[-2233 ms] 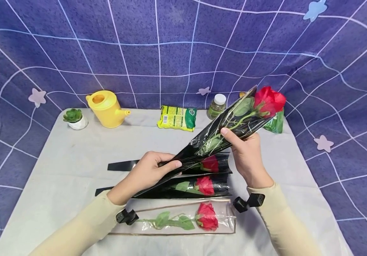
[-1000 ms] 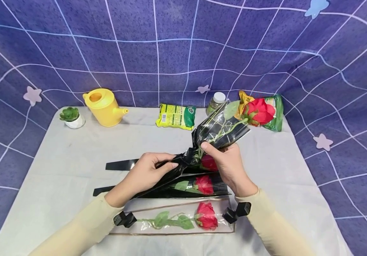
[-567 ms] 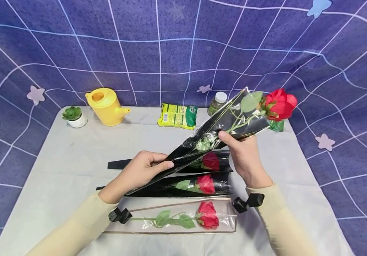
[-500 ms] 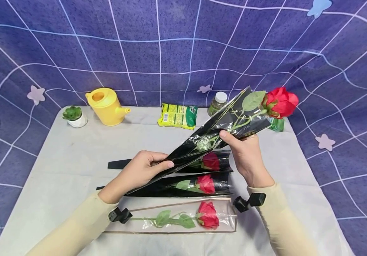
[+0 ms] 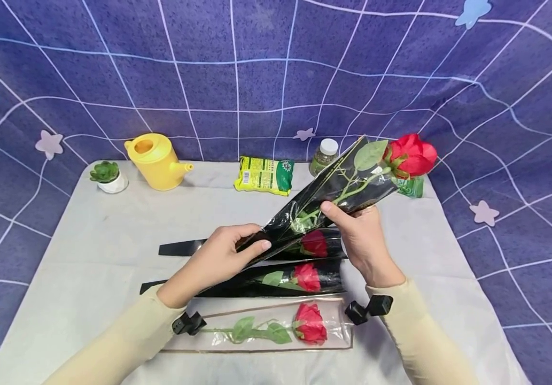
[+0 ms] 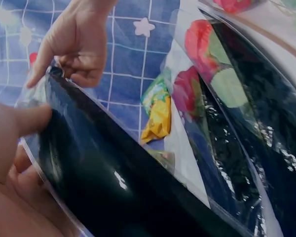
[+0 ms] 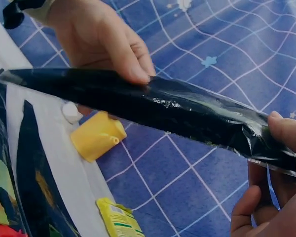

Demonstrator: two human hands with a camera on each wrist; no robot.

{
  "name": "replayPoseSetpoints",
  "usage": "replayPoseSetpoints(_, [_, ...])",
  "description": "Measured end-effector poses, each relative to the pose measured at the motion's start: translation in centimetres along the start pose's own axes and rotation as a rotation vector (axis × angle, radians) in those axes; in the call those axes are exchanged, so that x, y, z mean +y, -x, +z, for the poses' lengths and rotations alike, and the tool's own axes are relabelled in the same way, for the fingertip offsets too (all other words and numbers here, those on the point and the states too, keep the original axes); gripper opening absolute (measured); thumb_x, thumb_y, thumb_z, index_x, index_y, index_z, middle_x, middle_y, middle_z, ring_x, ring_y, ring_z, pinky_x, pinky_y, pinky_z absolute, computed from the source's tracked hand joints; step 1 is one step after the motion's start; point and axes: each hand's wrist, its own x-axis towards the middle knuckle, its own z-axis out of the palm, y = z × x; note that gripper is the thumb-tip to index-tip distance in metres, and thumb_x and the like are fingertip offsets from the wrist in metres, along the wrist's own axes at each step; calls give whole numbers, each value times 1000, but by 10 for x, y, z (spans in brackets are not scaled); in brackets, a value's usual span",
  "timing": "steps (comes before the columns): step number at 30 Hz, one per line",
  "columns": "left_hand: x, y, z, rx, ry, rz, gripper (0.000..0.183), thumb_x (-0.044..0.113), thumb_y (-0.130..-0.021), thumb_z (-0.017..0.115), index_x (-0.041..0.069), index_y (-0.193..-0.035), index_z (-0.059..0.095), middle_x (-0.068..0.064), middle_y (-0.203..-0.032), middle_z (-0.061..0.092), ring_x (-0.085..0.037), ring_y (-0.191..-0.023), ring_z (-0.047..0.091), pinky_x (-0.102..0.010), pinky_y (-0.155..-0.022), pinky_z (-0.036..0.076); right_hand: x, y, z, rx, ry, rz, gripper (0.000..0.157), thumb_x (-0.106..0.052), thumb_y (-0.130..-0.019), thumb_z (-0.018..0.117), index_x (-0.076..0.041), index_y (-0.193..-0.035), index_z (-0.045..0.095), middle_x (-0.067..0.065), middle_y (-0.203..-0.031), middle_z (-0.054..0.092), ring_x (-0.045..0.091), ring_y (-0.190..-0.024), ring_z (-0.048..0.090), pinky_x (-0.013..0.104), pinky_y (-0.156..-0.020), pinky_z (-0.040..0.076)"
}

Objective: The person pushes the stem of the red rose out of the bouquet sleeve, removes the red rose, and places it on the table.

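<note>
A red artificial rose (image 5: 412, 155) stands in a black and clear plastic flower sleeve (image 5: 282, 222), slanting up to the right above the table. Its bloom and one leaf stick out of the wide end. My left hand (image 5: 220, 254) grips the narrow black part between thumb and fingers. Higher up, my right hand (image 5: 366, 243) holds the sleeve round the stem, thumb on top and the other fingers mostly hidden behind. In the right wrist view the sleeve (image 7: 187, 116) stretches between both hands, wrinkled near the right hand. Beneath it lie two black-sleeved roses (image 5: 307, 278), partly covered.
A rose in a clear sleeve (image 5: 309, 323) lies nearest me on the pale tablecloth (image 5: 93, 251). Along the back stand a potted succulent (image 5: 107, 176), a yellow watering can (image 5: 157, 163), a yellow-green packet (image 5: 263, 175), a white-capped jar (image 5: 325, 156) and a green packet (image 5: 409, 187).
One second ago the sleeve was bunched up between my hands and the bloom sat lower. It then straightened as my hands spread; since, both hands have shifted slightly and the bloom has moved a little left.
</note>
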Motion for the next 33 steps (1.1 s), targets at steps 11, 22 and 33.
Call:
replayPoseSetpoints(11, [-4,1,-4,1,20,5,36,46,-93,53,19,-70,45,5,-62,32,-7,-50,25,-27,-54,34,-10,-5,-13,45,-120,-25,28,0,-88,63,10,-113,57,16,-105,63,22,-90,62,35,-81,48])
replayPoseSetpoints(22, [0,-1,2,61,52,16,15,42,-91,59,29,-92,68,20,-91,62,1,-81,57,-27,-76,47,1,3,-1,108,-69,-33,22,1,-83,69,7,-103,62,9,-91,63,14,-71,54,24,-60,43])
replayPoseSetpoints(33, [3,-1,2,63,95,22,14,38,-90,62,30,-98,70,18,-98,64,-3,-81,57,-28,-74,47,3,8,4,7,-13,28,26,3,-84,66,6,-110,62,12,-100,63,17,-84,58,29,-72,49])
